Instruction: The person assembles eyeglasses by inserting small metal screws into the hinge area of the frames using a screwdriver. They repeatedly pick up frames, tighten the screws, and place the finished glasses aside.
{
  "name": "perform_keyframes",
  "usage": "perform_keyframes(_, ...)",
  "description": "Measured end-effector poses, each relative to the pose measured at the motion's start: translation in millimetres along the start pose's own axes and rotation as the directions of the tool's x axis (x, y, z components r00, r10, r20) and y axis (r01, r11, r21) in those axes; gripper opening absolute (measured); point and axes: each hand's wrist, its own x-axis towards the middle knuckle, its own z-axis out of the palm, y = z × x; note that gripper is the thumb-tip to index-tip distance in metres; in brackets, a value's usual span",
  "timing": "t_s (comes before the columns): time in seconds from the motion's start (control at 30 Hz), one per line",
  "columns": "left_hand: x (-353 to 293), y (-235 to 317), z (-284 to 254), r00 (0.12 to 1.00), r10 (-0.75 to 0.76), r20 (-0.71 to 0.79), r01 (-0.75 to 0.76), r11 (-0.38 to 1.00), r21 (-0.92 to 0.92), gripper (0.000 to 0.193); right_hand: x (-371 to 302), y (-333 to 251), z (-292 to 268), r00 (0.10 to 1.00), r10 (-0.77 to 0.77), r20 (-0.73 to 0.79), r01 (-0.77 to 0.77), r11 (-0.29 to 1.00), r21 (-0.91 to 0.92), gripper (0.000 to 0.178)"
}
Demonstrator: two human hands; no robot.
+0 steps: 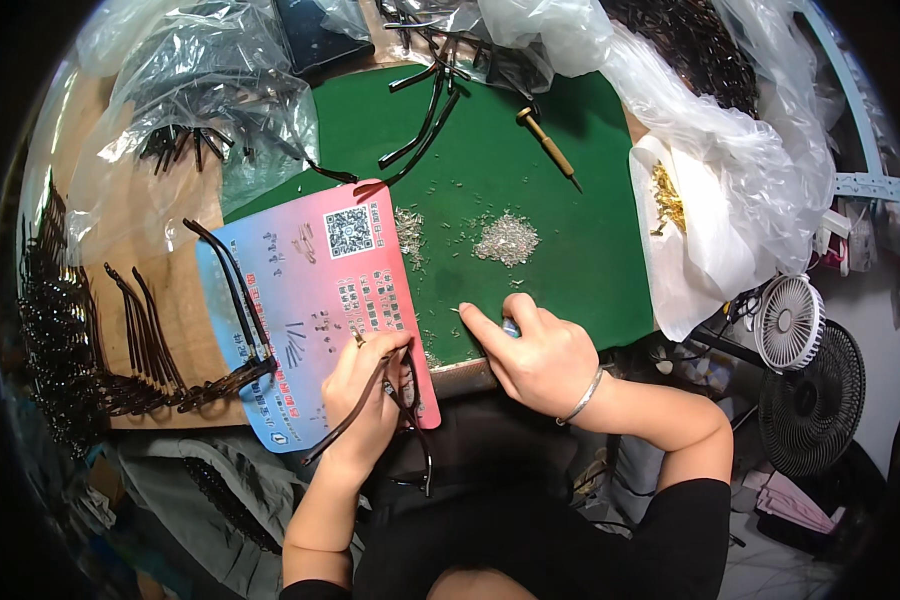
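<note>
So the table (185,300) is a plain wooden top with a green mat (530,170) covering the middle. On the mat there's a little heap of tiny silver screws (507,240), more scattered around it, and a wooden-handled screwdriver (548,147) lying further back. A pink and blue card (320,300) sits half on the mat, half on the wood. Dark glasses arms (145,345) are lined up on the left, and crinkly clear plastic bags (200,80) pile up along the back.

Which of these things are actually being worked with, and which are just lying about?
In use: left hand holding dark spectacle frame; right hand by tiny screws on green mat.

Lying about: wooden-handled tool, white fan, plastic bags, pink-blue card.
</note>
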Motion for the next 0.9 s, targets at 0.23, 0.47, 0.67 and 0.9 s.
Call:
perform_keyframes(0.23, 2.3, 7.3, 3.3, 0.998, -0.068, 0.018, 0.069, 0.997, -0.041, 0.022, 3.6, -0.9, -2.9, 0.996, -0.025, 0.085, 0.023, 1.0, 0.017, 0.051)
perform_keyframes(0.47, 13.9, 5.6, -8.4, 0.987, -0.076, 0.144, 0.093, 0.989, -0.113, 0.018, 16.1, -1.0, -16.6, 0.93, -0.149, 0.336, -0.042, 0.865, 0.499, 0.034)
perform_keyframes(0.67, 9.9, -0.2, -3.9, 0.993, 0.029, 0.117, -0.029, 1.0, 0.002, 0.01, 17.2, -0.7, -2.9, 0.947, -0.148, 0.285, -0.021, 0.857, 0.515, 0.037)
perform_keyframes(0.9, 6.6, -0.9, -2.2, 0.995, 0.014, 0.096, -0.013, 1.0, -0.01, 0.02, 15.8, -1.6, -3.2, 0.941, -0.157, 0.3, -0.023, 0.854, 0.52, 0.034)
